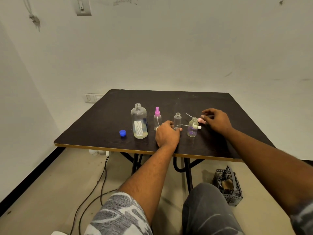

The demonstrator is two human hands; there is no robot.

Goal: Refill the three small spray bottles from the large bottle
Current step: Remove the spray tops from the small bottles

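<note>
Dark table (169, 102) holds everything. Large bottle (138, 121) is upright at the left and uncapped, with only a shallow yellowish layer in the bottom; the blue cap (122, 133) lies just beside it. Three small bottles stand in a row to its right: pink bottle (157, 119) with its sprayer on, mid bottle (177, 118) with neck open, right bottle (193, 127) with neck open. Fill levels are hard to read through the clear plastic. Left hand (166, 134) is curled round the mid bottle's base, thumb on its right side, steadying it on the table. Right hand (217, 122) is just behind the right bottle, fingertips pinching a spray head (202, 120) whose dip tube sticks out leftward. A loose head (199, 127) lies flat behind the right bottle, its tube pointing toward the mid bottle. Looks like the uncapping stage: nothing poured yet, pink bottle not opened. Risks from here: the small necks are narrow, the large mouth is wide and no funnel is visible, so a pour would likely spill onto the table. The light small bottles stand close together, and a wrist or the held tube could tip one. The loose head could roll or get swapped. The liquid left may not cover all three.
</note>
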